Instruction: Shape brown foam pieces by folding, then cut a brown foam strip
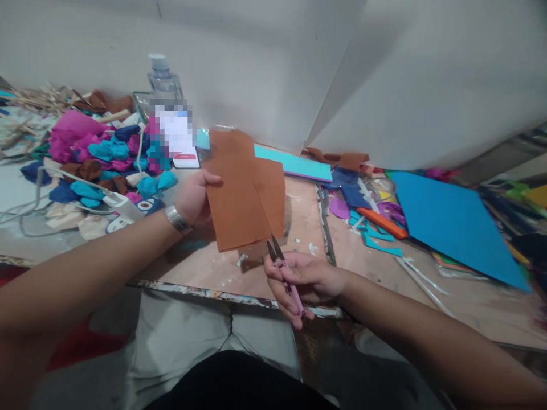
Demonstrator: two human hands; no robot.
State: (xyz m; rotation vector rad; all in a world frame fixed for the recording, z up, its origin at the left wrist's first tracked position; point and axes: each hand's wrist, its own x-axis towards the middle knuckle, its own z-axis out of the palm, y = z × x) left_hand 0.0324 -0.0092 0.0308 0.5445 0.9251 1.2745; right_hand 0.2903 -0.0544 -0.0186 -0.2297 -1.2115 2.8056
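My left hand (197, 196) grips the left edge of a brown sheet (239, 210), thumb on its front and the other fingers hidden behind. The sheet looks like paper or felt and is raised above the table. Its right side shows a slit, with a second brown part (271, 191) angled off to the right. In my right hand (299, 279) is a pair of small thread snips (293, 285) with pink handles and dark blades. The blades point up, slightly parted, at the sheet's lower right corner.
Crumpled colored bundles (106, 145), a phone (182, 136) and a clear bottle (164, 80) crowd the left. Along the back lies a turquoise strip (294, 162). To the right are an orange cutter (382, 223), scraps and a large blue sheet (457, 222). The table's front edge (205, 293) is ragged.
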